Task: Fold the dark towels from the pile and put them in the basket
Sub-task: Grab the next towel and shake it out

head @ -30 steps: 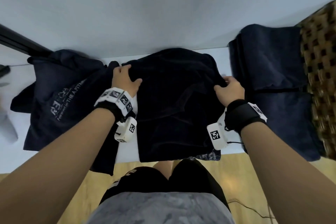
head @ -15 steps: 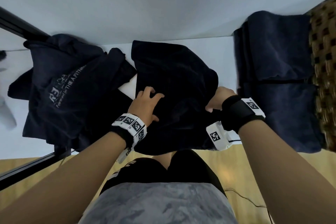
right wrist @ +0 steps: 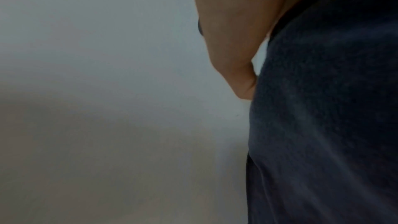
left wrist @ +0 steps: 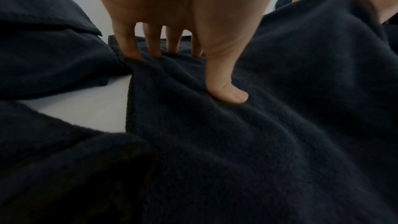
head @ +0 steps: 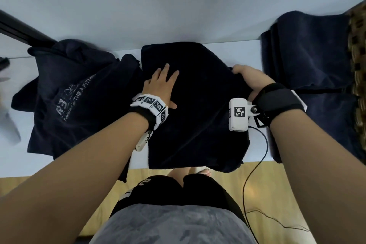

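A dark towel [head: 198, 109] lies folded on the white table [head: 243, 45] right in front of me, its near edge hanging over the table's front. My left hand [head: 162, 85] lies flat on its left part, straight fingers [left wrist: 129, 45] and thumb pressing into the cloth [left wrist: 258, 142]. My right hand [head: 251, 79] grips the towel's right edge, fingers curled round the fold and hidden under it; in the right wrist view only the thumb [right wrist: 237, 74] and the cloth [right wrist: 323, 125] show. At the left lies the pile of dark cloth [head: 65, 103], the top piece bearing white lettering.
Folded navy towels [head: 309, 73] lie stacked at the right, beside a brown patterned woven basket [head: 358, 69] at the frame's edge. A wall rises just behind the table. A dark rail [head: 23, 33] runs at the far left. A thin cable [head: 257, 162] hangs from my right wrist over the wooden floor.
The towel has been smoothed out flatter on the table. My left hand slid up and left over it and flattened; my right hand moved up along the right edge, still holding it.
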The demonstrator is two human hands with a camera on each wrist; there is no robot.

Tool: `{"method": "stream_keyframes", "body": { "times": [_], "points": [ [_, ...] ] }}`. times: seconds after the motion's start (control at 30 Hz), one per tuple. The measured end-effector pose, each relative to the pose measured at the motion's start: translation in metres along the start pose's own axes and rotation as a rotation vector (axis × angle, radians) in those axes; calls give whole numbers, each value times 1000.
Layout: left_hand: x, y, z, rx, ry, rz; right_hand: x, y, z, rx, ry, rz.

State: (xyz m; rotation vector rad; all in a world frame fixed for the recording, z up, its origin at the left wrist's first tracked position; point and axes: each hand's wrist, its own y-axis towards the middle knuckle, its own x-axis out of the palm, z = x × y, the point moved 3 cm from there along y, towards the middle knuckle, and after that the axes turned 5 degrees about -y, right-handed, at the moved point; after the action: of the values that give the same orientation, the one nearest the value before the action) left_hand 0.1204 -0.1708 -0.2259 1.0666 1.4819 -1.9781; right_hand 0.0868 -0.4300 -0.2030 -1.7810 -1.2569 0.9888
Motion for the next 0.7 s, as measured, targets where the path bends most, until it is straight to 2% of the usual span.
{"method": "stream_keyframes", "body": {
  "times": [0.07,0.17,0.23,0.27,0.37,0.47,0.53,0.6,0.7],
  "points": [
    [1,-1,1,-9,8,9,1,0,5,-15,41,-82],
    [0,-1,2,-24,10,0,2,5,-2,-246,-12,-34],
    [-1,0,3,-34,7,-2,6,4,-7,-351,1,-52],
    [-1,1,3,-39,4,-1,5,2,-8,-404,45,-16],
    [-1,4,5,-59,-6,19,-8,-10,-5,-508,249,278],
    [0,6,5,-72,-18,18,-11,-11,12,-482,313,446],
    [-1,6,4,-71,-26,17,-5,-2,16,-373,129,441],
    [0,5,3,-67,-36,16,-2,7,10,-274,-172,427],
    [0,6,2,-62,-43,21,-3,12,-12,-294,-499,534]
  ]
}}
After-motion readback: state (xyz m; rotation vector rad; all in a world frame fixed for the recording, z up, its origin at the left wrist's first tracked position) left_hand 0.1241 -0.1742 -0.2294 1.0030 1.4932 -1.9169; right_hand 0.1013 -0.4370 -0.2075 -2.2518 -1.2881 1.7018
